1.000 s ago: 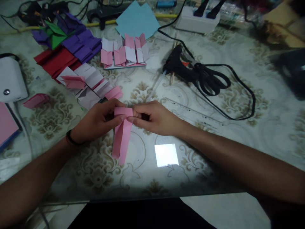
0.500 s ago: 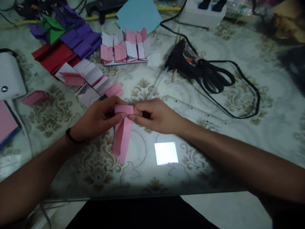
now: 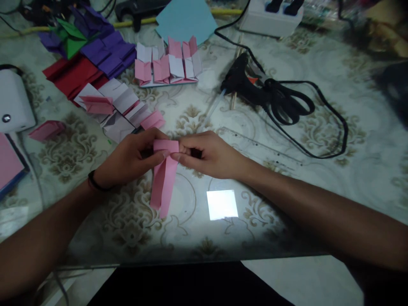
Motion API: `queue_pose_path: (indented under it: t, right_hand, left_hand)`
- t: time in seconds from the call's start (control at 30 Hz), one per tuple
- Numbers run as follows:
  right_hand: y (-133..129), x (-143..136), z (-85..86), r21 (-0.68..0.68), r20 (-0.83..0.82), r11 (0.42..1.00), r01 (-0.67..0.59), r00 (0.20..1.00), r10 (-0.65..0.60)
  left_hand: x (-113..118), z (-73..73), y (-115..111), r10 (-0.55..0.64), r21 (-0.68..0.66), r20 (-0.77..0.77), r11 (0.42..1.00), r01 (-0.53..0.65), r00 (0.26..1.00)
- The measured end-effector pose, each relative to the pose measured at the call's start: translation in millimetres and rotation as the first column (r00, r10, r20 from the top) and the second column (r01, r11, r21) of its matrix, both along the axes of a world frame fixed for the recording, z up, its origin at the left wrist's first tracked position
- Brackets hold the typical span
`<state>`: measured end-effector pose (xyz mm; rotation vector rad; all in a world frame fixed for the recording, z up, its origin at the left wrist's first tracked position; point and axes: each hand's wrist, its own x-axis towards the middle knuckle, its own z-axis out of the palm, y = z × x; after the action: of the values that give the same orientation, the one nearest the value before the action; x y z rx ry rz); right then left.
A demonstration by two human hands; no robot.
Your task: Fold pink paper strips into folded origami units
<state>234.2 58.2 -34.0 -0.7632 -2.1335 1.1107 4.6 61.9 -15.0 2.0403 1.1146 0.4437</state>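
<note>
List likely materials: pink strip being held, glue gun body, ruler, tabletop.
Pink strip: paper, matte; flat color, crisp folded edges.
Glue gun body: probably hard plastic; black, molded-looking shape.
Ruler: likely clear plastic; the tabletop pattern shows through.
Tabletop: glossy, seemingly glass or clear plastic sheet over a floral print; the bright patch looks like a reflection. Can't tell which.

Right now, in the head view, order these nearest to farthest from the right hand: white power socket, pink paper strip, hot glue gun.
1. Pink paper strip: pinched by the right hand.
2. Hot glue gun: ahead, rightward.
3. White power socket: far back, rightward.
</note>
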Motion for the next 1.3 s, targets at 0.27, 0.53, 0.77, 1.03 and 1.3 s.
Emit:
queue_pose_path:
  t: [0.27,0.53,0.77,1.03,1.3]
  right_hand:
    - [-0.2,-0.2,0.4,-0.003,0.005,1.0,0.002,1.0,-0.002]
    - [-0.3,-0.3,0.9,-0.002,0.008,1.0,0.005,1.0,-0.005]
    - [0.0,0.0,0.7,-0.003,0.008,1.0,0.003,1.0,-0.003]
    - [0.2,-0.4,0.2,-0.011,-0.002,1.0,0.002,1.0,-0.003]
    - [0.1,-1.0,-1.9,-0.038,-0.02,0.999,0.003,1.0,-0.003]
  left_hand:
    - [-0.1,-0.7,0.2,0.002,0.001,0.01,1.0,-0.002,1.0]
    - [1.0,1.3,0.1,-0.003,0.013,0.007,1.0,0.003,1.0]
    - [0.4,-1.0,0.4,-0.026,0.007,0.066,1.0,0.026,0.997]
    - [1.2,-0.5,-0.4,-0.017,-0.013,0.068,1.0,0.018,0.998]
    - [0.4,-0.8,0.0,-0.024,-0.014,0.061,1.0,0.025,0.998]
